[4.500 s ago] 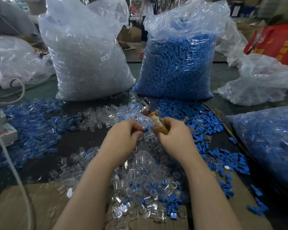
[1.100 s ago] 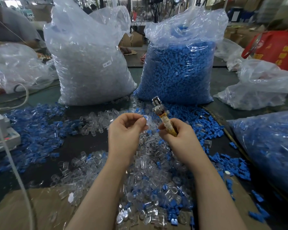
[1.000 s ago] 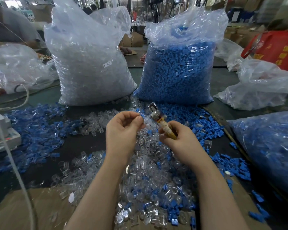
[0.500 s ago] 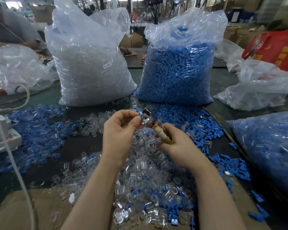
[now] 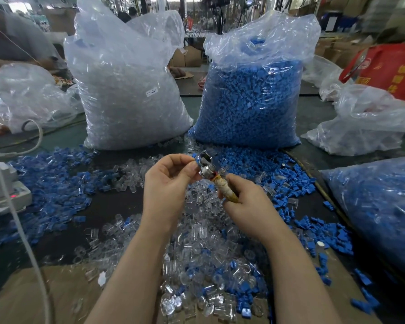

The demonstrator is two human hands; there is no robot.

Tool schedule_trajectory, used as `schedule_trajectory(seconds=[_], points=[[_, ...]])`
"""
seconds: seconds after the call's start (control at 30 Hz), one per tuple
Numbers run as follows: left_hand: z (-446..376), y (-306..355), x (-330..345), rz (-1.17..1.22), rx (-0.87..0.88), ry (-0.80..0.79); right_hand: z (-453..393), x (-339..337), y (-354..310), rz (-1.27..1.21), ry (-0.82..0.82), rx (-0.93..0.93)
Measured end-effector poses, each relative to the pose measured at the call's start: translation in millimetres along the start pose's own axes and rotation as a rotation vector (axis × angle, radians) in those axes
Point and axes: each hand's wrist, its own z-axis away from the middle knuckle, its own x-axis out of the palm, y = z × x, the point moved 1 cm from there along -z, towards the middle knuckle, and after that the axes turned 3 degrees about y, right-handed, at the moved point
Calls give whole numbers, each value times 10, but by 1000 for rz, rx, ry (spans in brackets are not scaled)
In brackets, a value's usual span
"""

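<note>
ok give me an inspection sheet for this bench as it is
surface: dark table top, cardboard sheet at near edge
job's things: hand tool with taped handle; loose clear caps and blue pieces heaped under it
clutter: full bag of clear caps, full bag of blue pieces, slack plastic bags
hands: left hand pinches tool's metal tip, right hand grips its handle
cables: white cable by white device, left
surroundings: red bag, another person far left
</note>
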Motion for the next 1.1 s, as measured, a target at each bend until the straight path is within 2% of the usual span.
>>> schedule_trajectory(seconds=[0.13, 0.2, 0.3, 0.4, 0.5, 0.63, 0.7, 0.77, 0.87, 0.93, 1.1], points=[[-103, 67, -258, -178, -10, 31, 1, 3, 5, 15, 43, 14], [-180, 54, -533, -489, 11, 141, -4, -17, 26, -3, 102, 36], [-233, 15, -968, -1082, -18, 365, -20, -41, 68, -18, 165, 65], [-231, -49, -1239, -1350, -193, 457, -26, -49, 82, -6, 194, 82], [-226, -84, -1383, -1432, -336, 505, -23, -59, 106, 13, 216, 99], [-244, -69, -1457, -1517, -425, 518, -18, -74, 143, 72, 273, 114], [-247, -45, -1396, -1601, -408, 514, -20, -78, 153, 85, 307, 129], [-257, -4, -1255, -1620, -304, 485, -30, -85, 161, 89, 338, 155], [-257, 40, -895, -1409, -109, 310, -46, -105, 178, 117, 360, 212], [-219, 23, -616, -1280, -44, 170, -48, -118, 192, 163, 334, 252], [-119, -192, -246, -1294, 79, -115, -37, -90, 193, 249, 275, 286]])
